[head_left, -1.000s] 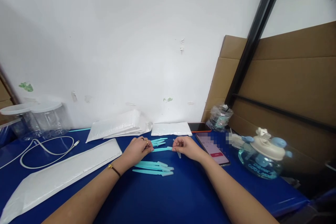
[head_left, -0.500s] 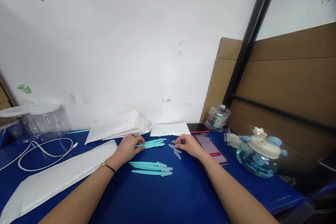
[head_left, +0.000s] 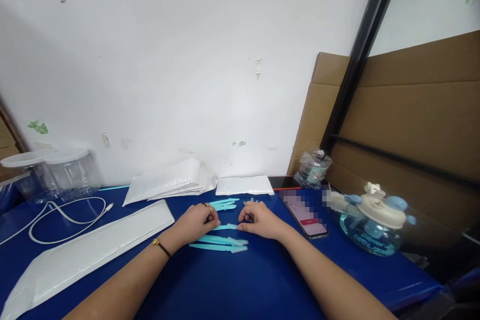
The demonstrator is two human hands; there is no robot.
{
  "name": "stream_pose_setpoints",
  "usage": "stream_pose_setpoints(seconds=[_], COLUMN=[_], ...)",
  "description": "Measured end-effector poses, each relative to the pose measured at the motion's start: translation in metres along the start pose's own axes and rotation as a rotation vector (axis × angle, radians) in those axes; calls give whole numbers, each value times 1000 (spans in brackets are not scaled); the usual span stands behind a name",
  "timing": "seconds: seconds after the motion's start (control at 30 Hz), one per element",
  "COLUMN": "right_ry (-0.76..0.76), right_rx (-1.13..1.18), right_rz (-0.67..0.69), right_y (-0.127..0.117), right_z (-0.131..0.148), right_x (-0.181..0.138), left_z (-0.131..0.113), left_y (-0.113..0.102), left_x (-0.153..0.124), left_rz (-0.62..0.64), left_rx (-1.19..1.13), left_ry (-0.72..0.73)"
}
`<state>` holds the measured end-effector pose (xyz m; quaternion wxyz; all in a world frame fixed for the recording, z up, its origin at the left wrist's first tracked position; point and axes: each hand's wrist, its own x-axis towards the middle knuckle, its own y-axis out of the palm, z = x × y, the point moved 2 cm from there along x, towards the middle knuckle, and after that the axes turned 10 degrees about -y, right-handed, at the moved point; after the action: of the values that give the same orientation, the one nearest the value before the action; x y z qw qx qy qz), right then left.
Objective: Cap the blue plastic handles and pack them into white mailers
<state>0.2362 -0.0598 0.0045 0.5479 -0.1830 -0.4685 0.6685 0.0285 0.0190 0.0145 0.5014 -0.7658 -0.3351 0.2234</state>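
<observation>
My left hand (head_left: 198,220) and my right hand (head_left: 257,219) hold the two ends of one thin turquoise plastic stick (head_left: 226,227) low over the blue table (head_left: 240,280). My left hand wears a ring and a bracelet. Just in front of my hands lies a small row of turquoise sticks with pale caps (head_left: 221,244). A second small bunch of turquoise sticks (head_left: 224,204) lies behind my hands. Whether my right fingers also hold a clear cap I cannot tell.
A long white padded mailer (head_left: 86,247) lies at the left, with a stack of mailers (head_left: 168,180) and a flat white one (head_left: 244,185) at the wall. A white cable (head_left: 67,215), clear jars (head_left: 56,172), two phones (head_left: 304,210) and a blue water bottle (head_left: 375,222) are around.
Both hands drew back from the far bunch toward me and came together. They now hold one turquoise stick between them, just above the nearer row.
</observation>
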Motion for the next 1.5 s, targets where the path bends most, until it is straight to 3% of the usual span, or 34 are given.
stream_pose_setpoints(seconds=[0.2, 0.57, 0.63, 0.8, 0.97, 1.13, 1.23, 1.3, 1.4, 1.5], right_ry=[49, 218, 180, 71, 8, -3, 23, 104, 243, 273], right_rx=[-39, -89, -63, 122, 126, 126, 185, 196, 86, -40], right_rz=[-4, -174, -191, -56, 75, 42, -24, -83, -177, -232], right_y=[10, -19, -19, -13, -8, -3, -3, -7, -18, -25], right_z=[0, -38, -33, -7, 14, 12, -5, -19, -34, -33], right_x=[5, -2, -3, -7, -7, -4, -4, -4, -6, -7], left_z=[0, 33, 26, 4, 8, 10, 16, 24, 37, 40], left_y=[3, -14, -14, -6, 5, 8, 4, -1, -8, -12], left_x=[2, 14, 9, -4, -1, 6, 10, 13, 17, 16], left_rz=[59, -213, -175, 130, 187, 214, 161, 62, -85, -175], left_rx=[16, 69, 32, -31, -104, -236, -233, -158, -41, 25], left_ry=[-30, -124, -67, 77, -14, -71, -100, -130, -152, -140])
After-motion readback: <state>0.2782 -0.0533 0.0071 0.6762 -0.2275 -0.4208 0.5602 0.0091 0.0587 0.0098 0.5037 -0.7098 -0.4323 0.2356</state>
